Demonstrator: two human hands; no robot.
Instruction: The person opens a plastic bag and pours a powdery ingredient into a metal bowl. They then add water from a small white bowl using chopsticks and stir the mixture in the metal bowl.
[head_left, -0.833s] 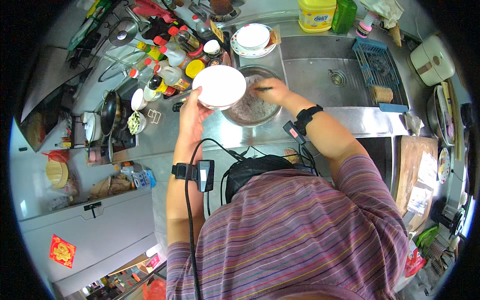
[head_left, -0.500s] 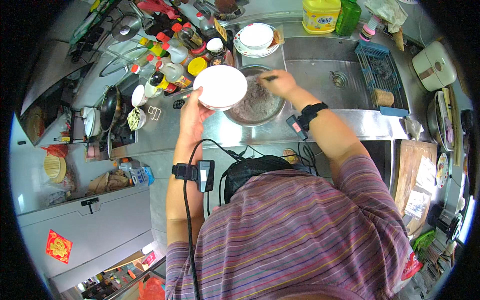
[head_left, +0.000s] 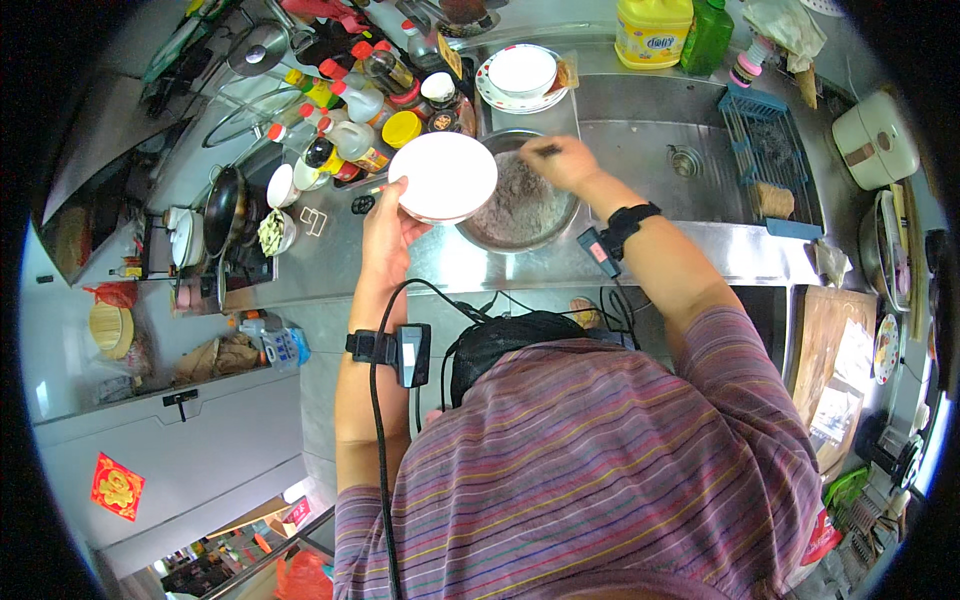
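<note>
My left hand (head_left: 388,238) is closed on the rim of a white bowl (head_left: 443,176), thumb over its near left edge. The bowl is tilted beside the metal basin (head_left: 517,248) and covers part of its left side. What the bowl holds, if anything, I cannot make out. Inside the basin lies a greyish-white, crumbly, floury mixture (head_left: 525,205). Over the basin's far right rim, my right hand (head_left: 568,165) is closed around a thin dark-ended stick (head_left: 547,151). The stick's lower part is hard to make out.
Behind the basin stands a small white bowl on stacked plates (head_left: 520,97). Several sauce bottles (head_left: 352,140) crowd the back left. A wok (head_left: 226,210) and a bowl of pale pieces (head_left: 272,232) are at the left. The sink (head_left: 640,190) with its blue rack (head_left: 765,150) lies right.
The whole view has shifted slightly, so things appear a little further right. Both hands keep nearly the same places over the basin, still holding the bowl and the stick.
</note>
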